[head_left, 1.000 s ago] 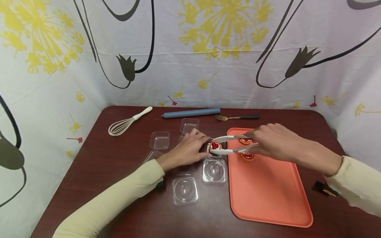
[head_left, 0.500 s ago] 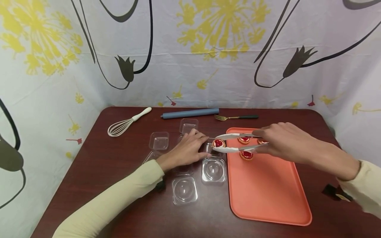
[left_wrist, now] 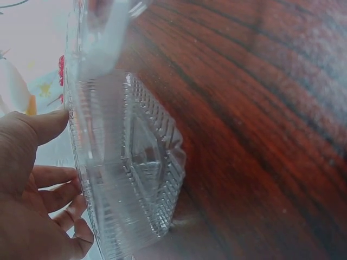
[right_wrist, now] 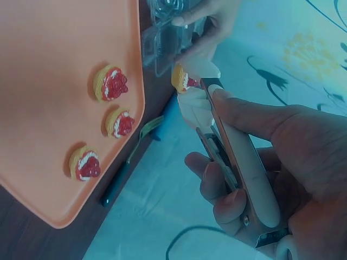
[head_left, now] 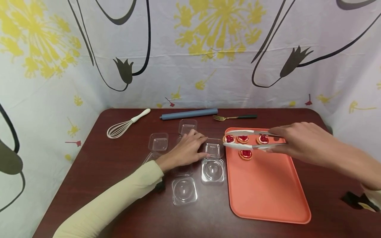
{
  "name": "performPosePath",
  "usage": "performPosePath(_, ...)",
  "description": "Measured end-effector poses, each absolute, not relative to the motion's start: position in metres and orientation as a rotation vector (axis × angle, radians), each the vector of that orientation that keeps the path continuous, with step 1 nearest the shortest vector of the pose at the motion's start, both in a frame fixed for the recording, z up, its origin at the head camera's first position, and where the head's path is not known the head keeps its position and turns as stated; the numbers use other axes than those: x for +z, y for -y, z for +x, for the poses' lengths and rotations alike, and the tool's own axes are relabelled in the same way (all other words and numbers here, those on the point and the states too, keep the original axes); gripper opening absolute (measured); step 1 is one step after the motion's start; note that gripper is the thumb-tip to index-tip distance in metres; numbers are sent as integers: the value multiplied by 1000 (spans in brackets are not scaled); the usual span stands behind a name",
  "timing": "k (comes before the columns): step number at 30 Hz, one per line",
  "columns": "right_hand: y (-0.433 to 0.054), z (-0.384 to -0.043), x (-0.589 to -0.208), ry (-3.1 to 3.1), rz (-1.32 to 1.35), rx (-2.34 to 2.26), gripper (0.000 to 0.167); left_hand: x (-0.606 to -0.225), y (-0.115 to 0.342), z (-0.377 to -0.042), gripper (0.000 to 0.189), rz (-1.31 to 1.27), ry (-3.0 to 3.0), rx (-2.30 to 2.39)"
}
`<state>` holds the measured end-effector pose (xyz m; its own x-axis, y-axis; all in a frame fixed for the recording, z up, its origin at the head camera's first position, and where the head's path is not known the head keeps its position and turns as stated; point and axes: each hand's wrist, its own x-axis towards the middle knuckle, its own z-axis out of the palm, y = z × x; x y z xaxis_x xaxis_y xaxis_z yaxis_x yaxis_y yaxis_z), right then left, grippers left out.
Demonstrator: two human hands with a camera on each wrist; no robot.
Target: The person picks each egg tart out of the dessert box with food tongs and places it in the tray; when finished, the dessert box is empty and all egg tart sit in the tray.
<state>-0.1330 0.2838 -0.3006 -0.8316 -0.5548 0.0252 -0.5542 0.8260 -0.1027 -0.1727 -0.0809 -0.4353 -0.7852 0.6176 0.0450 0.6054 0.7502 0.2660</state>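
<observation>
My right hand (head_left: pixel 300 137) grips metal tongs (right_wrist: pixel 246 173) with white tips. Between those tips sits a small tart (head_left: pixel 228 139) with red fruit and white cream, over the left rim of the orange tray (head_left: pixel 268 191). Three more such tarts, among them a front one (head_left: pixel 245 154), lie toward the tray's far end. My left hand (head_left: pixel 187 147) holds a clear plastic container (head_left: pixel 215 149) at its left edge. In the left wrist view, thumb and fingertips meet the rim of this container (left_wrist: pixel 130 157), and nothing lies inside it.
Several other clear containers and lids stand around my left hand, including a domed one (head_left: pixel 213 171) and a nearer lid (head_left: pixel 184 191). Along the back lie a whisk (head_left: pixel 125 126), a blue rolling pin (head_left: pixel 189 114) and a fork (head_left: pixel 235 117).
The tongs and tart have moved right, from over the open container to the tray's left rim. My right hand drew back rightward. The left hand keeps its place on the container.
</observation>
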Motion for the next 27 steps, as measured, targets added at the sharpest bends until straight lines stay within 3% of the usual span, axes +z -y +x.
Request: performPosePath(27, -368, -94, -333, -3200, -757, -255, 43, -433, 78, -171, 76, 979, -2889, 430)
